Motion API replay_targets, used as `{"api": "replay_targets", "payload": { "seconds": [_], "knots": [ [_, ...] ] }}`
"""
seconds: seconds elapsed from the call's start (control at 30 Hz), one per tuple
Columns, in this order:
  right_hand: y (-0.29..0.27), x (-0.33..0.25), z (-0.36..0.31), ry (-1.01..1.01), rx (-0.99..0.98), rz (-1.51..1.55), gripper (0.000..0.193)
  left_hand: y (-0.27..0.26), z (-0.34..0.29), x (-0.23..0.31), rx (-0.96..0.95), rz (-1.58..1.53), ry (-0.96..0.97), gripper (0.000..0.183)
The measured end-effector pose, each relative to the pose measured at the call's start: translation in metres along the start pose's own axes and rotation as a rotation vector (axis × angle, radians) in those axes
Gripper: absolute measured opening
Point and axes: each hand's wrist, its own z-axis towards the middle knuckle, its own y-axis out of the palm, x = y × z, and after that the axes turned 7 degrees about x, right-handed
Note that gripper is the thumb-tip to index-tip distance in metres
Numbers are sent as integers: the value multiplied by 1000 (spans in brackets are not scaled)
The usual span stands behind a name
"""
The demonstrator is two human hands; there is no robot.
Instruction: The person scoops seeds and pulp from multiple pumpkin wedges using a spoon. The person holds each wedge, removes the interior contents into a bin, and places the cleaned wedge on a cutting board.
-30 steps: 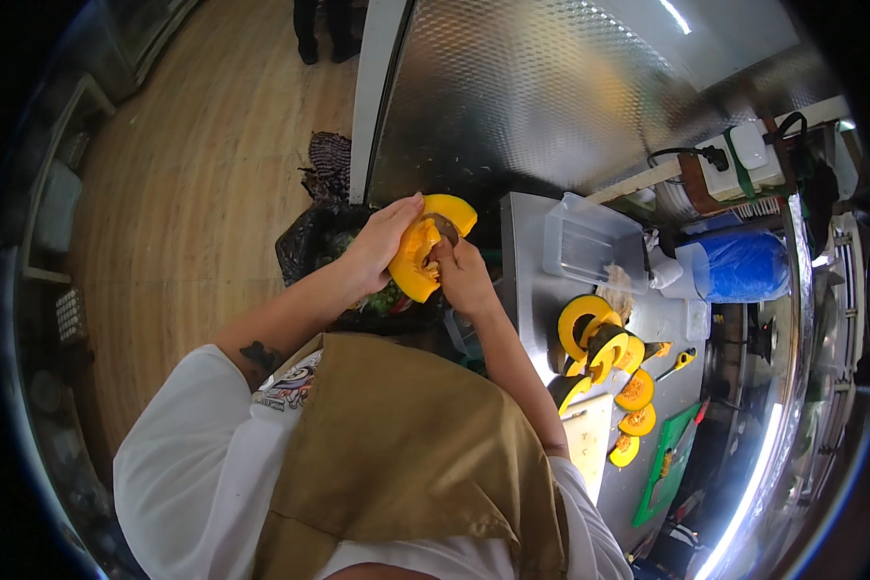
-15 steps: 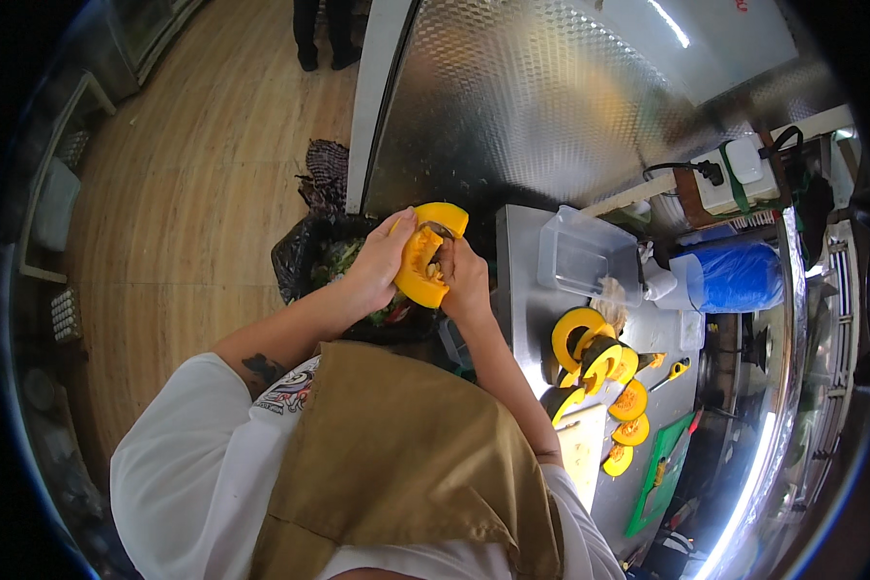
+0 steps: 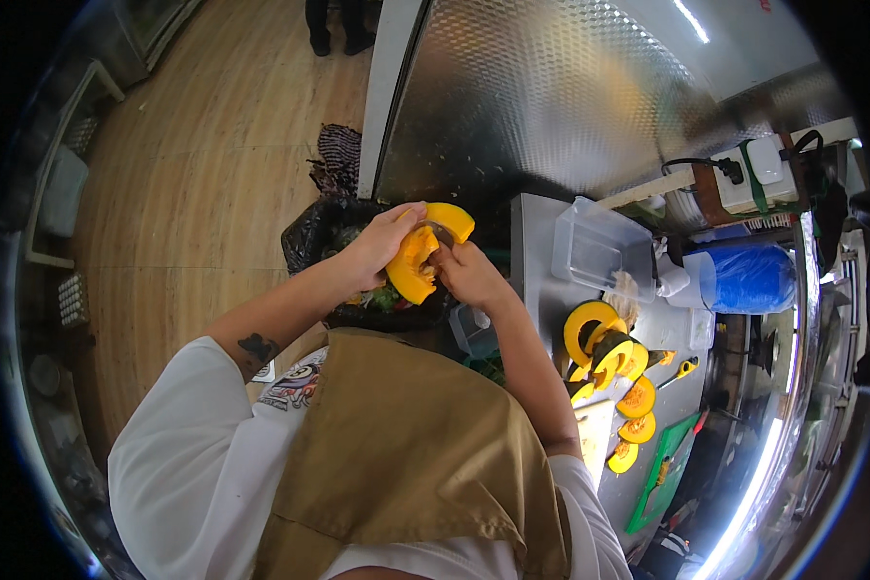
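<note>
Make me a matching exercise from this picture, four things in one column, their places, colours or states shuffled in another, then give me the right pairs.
Column one:
1. Left hand
2. Right hand
3. Bag
4. Apron

Column two:
A. Brown
B. At the hollow of the held pumpkin
C. Black, with green scraps inside
D. On the outer side of the held pumpkin

Right pairs: 1-D, 2-B, 3-C, 4-A

Left forearm [image 3: 285, 304] angles inward, left grip [image 3: 382, 247] cupped; right forearm [image 3: 533, 362] extends forward, right grip [image 3: 475, 276] apparently curled, partly hidden.
</note>
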Motion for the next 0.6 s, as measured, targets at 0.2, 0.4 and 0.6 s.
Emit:
{"api": "replay_targets", "payload": {
  "seconds": [0.2, 0.4, 0.6],
  "knots": [
    [22, 0, -10, 126, 403, 273, 41, -5, 8, -3, -33, -213, 410, 32],
    [29, -4, -25, 416, 100, 1370, 33, -2, 8, -6, -48, -241, 782, 35],
    [2, -19, 24, 1, 505, 570, 30, -4, -11, -12, -146, -576, 105, 59]
  ]
}}
